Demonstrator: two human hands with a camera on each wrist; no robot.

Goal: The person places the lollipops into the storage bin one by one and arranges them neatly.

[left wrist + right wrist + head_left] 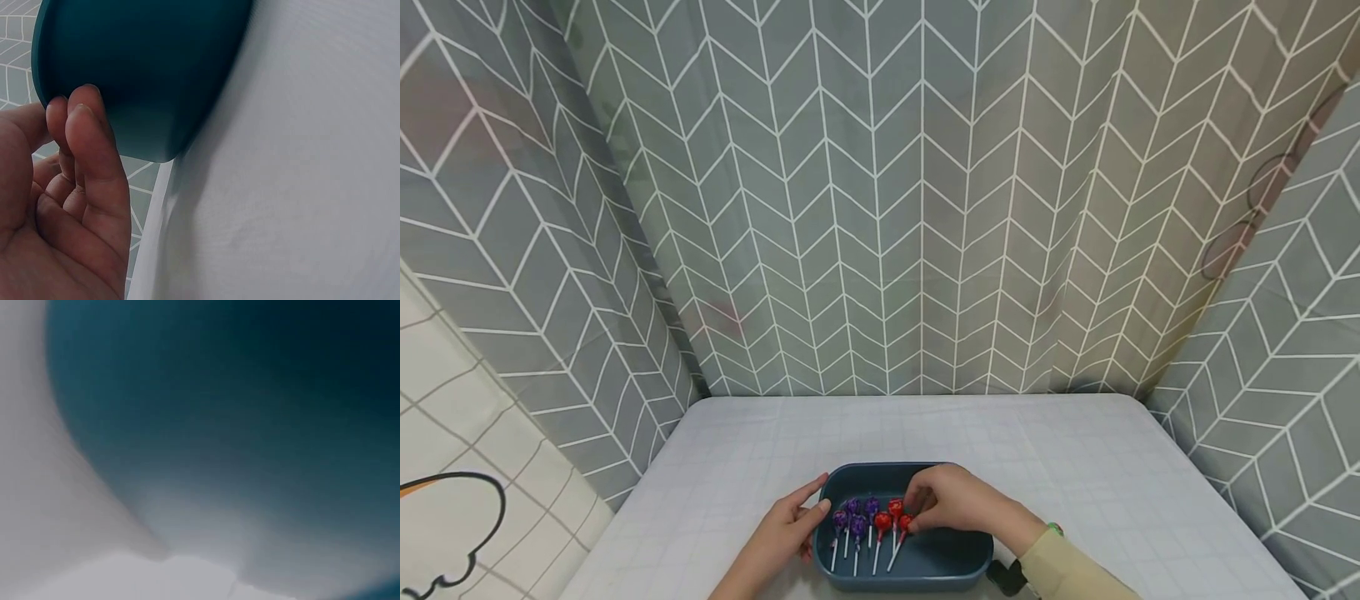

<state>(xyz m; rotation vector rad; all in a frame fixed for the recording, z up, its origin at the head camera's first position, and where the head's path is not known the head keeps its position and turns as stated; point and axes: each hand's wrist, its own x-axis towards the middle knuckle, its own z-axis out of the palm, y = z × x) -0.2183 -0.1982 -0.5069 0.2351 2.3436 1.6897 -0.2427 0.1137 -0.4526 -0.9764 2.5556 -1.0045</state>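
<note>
A dark blue rectangular tub with rounded corners stands near the front of the table. In its left part lie several purple lollipops, and beside them three red lollipops, white sticks toward me. My left hand grips the tub's left end, thumb at the rim and fingers outside; the left wrist view shows these fingers against the tub wall. Reaching in from the right, my right hand pinches the rightmost red lollipop by its head. Only the blurred tub wall fills the right wrist view.
A white cloth covers the table. Grey patterned curtains hang behind it and at both sides. A black object sits under the right wrist, by the tub's front right corner.
</note>
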